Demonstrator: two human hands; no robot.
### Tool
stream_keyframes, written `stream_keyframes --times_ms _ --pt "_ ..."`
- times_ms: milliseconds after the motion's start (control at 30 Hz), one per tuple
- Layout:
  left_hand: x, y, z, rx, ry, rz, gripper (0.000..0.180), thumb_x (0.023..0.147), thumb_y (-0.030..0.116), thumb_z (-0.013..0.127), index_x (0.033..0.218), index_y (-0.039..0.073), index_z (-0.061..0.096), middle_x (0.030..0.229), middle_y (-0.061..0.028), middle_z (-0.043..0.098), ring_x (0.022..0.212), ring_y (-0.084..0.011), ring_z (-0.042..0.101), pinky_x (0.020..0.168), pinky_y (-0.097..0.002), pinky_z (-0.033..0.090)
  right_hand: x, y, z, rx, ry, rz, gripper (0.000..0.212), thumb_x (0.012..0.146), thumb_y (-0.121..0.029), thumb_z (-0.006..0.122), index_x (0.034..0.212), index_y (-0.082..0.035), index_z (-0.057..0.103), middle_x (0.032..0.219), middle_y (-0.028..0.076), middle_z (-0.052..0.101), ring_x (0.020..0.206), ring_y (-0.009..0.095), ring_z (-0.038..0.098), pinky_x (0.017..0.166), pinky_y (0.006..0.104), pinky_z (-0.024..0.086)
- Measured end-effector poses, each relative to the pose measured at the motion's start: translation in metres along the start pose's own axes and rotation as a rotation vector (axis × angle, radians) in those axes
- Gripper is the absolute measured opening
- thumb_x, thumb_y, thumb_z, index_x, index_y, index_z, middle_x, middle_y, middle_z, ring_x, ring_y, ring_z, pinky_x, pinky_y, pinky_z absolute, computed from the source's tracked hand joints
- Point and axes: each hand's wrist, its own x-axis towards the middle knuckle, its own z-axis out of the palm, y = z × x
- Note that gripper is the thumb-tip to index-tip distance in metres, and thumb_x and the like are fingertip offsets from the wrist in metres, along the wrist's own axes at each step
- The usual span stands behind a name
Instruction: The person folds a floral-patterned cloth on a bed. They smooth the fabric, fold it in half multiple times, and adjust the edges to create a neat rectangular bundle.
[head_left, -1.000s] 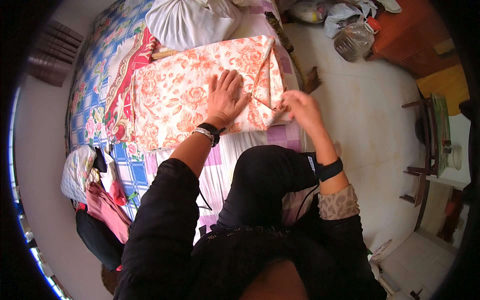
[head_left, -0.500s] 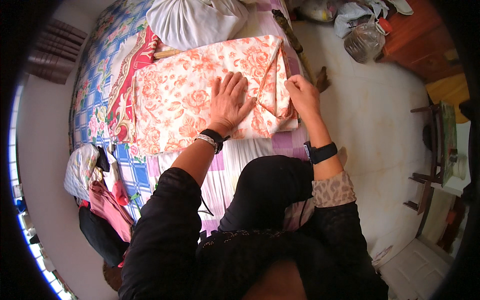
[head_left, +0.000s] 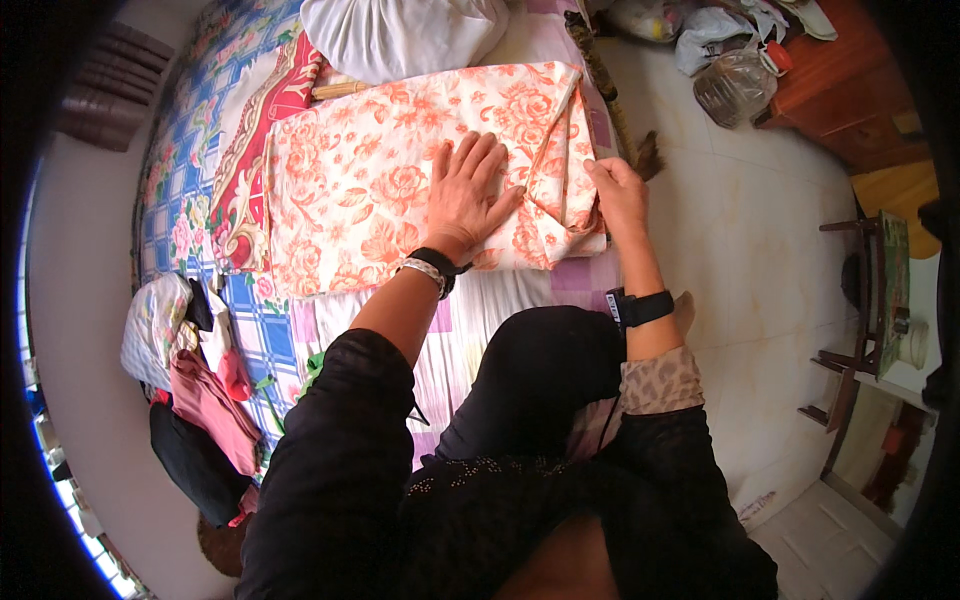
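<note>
1. A folded orange floral sheet point(head_left: 370, 190) lies flat on the bed point(head_left: 200, 160), near the bed's right edge, over a blue-and-white checked floral bedcover point(head_left: 170, 215).
2. The left hand point(head_left: 468, 195) rests palm down on the sheet, fingers spread open and flat, pressing the cloth and gripping nothing.
3. The right hand point(head_left: 620, 195) is at the sheet's right edge, fingers curled around the folded border there; how firm the hold is cannot be told.
4. A loose fold of the sheet runs between the two hands, forming a raised diagonal ridge.
5. A red patterned cloth point(head_left: 240, 170) lies under the sheet's left side, touching it.
6. A white pillow point(head_left: 400, 35) sits just beyond the sheet's far edge.
7. A heap of clothes point(head_left: 190, 380), white, pink and black, lies at the bed's near left corner, well apart from the sheet.
8. On the floor point(head_left: 740, 260) to the right stands a clear plastic jar point(head_left: 735, 85) with a red lid; its contents cannot be made out.
9. A broom point(head_left: 610, 90) lies along the bed's right side.
</note>
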Motion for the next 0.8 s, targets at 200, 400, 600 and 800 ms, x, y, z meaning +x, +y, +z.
stream_keyframes --times_ms 200,400,600,800 --pt "-0.001 -0.001 0.000 -0.012 0.007 -0.016 0.063 0.088 0.051 0.057 0.135 0.008 0.054 0.145 -0.0126 0.049 0.141 -0.0292 0.036 0.118 -0.0499 0.017 0.008 -0.003 -0.030 0.219 -0.025 0.145 0.025 0.096 -0.032 0.061 0.096 -0.007 0.064 0.070 -0.001 0.059 0.050 0.005 0.047 0.044 0.0213 0.037" --pt "0.000 -0.001 0.000 -0.003 0.017 -0.001 0.063 0.087 0.051 0.059 0.134 0.008 0.055 0.145 -0.0117 0.049 0.141 -0.0293 0.037 0.118 -0.0500 0.017 0.031 -0.020 -0.024 -0.127 -0.123 0.029 0.031 0.093 -0.034 0.062 0.095 -0.004 0.067 0.071 0.004 0.062 0.059 0.013 0.056 0.058 0.0315 0.046" --pt "0.000 -0.001 0.001 -0.009 0.009 -0.008 0.062 0.087 0.050 0.060 0.134 0.009 0.055 0.145 -0.0114 0.049 0.141 -0.0294 0.036 0.118 -0.0498 0.017 0.060 -0.001 0.008 -0.275 -0.025 -0.286 0.026 0.091 -0.032 0.064 0.094 -0.006 0.068 0.071 0.005 0.065 0.062 0.014 0.058 0.062 0.0315 0.048" --pt "0.001 -0.002 0.000 -0.017 -0.008 -0.016 0.064 0.087 0.051 0.058 0.134 0.009 0.055 0.146 -0.0113 0.048 0.142 -0.0296 0.035 0.118 -0.0500 0.017 0.033 -0.006 -0.030 0.008 0.027 0.112 0.018 0.092 -0.024 0.064 0.095 -0.007 0.068 0.069 0.001 0.062 0.062 0.010 0.057 0.057 0.0285 0.046"
